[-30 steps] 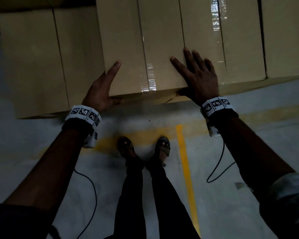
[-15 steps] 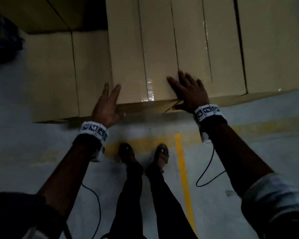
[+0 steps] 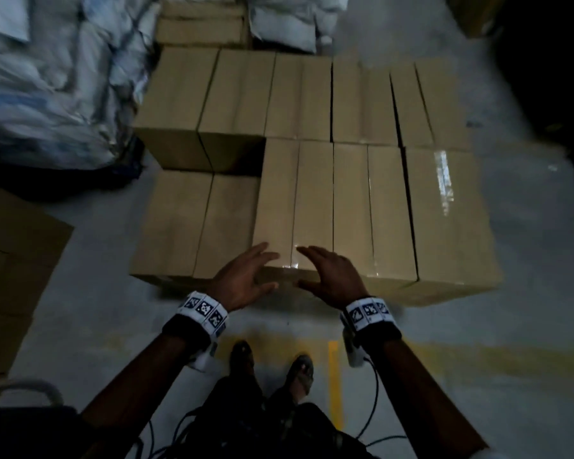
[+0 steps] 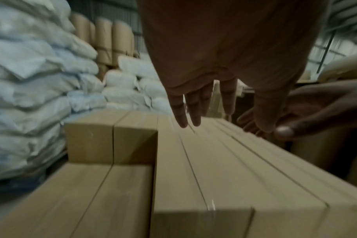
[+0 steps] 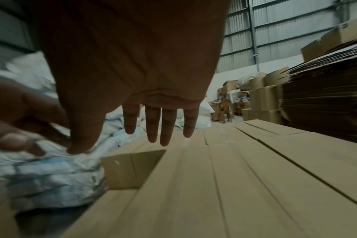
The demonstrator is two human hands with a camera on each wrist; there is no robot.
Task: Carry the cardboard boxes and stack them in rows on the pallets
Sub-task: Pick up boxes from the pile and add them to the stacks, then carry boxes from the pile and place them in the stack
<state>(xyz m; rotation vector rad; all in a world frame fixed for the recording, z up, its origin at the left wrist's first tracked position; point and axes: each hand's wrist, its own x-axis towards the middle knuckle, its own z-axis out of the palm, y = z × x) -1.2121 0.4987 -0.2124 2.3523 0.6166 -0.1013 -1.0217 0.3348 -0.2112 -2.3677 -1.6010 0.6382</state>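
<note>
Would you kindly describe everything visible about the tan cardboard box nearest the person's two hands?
The tan cardboard box is long and rectangular, its flaps closed, with a glossy clear tape strip shining at its near end. It lies flat on the upper layer, flush against a matching box on its right; on its left the stack steps down to a lower layer. The left hand and right hand hover open at its near edge; contact is unclear.

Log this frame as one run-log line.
phase: box just placed | left hand: open, above near box | right hand: open, above same box | gap: lower boxes at left uncovered
</note>
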